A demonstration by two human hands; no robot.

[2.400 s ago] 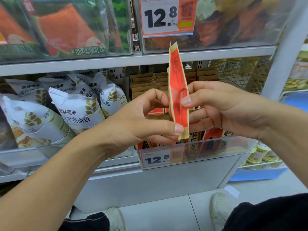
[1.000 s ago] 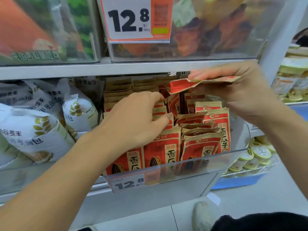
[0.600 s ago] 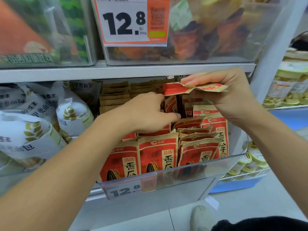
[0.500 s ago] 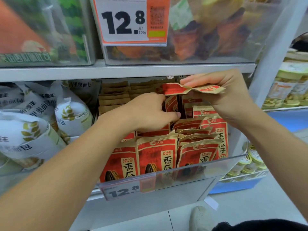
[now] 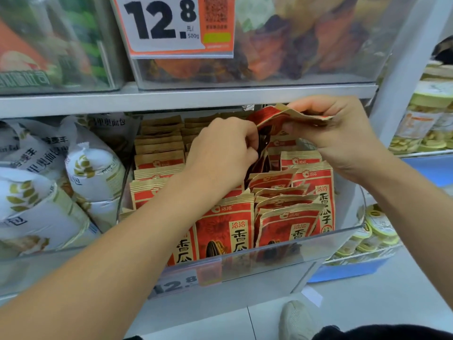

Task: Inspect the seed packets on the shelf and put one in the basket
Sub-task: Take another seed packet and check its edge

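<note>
Red and tan seed packets [image 5: 228, 227] stand in rows in a clear-fronted bin [image 5: 269, 256] on the middle shelf. My right hand [image 5: 343, 136] grips one seed packet [image 5: 294, 115] and holds it nearly flat above the back of the bin, just under the upper shelf. My left hand [image 5: 220, 153] is down among the standing packets. Its fingers are curled on the edge of a dark-and-red packet [image 5: 261, 153] in the middle row. No basket is in view.
White bread bags [image 5: 93, 173] fill the bin to the left. The shelf board above [image 5: 196, 96] carries clear bins and a 12.8 price tag [image 5: 171, 25]. Jars [image 5: 426, 123] stand on the right-hand rack. My shoe [image 5: 296, 320] is on the floor below.
My right hand turned the packet from upright to flat and carried it up over the bin. My left hand let go of it, reached into the rows and curled its fingers on a standing packet.
</note>
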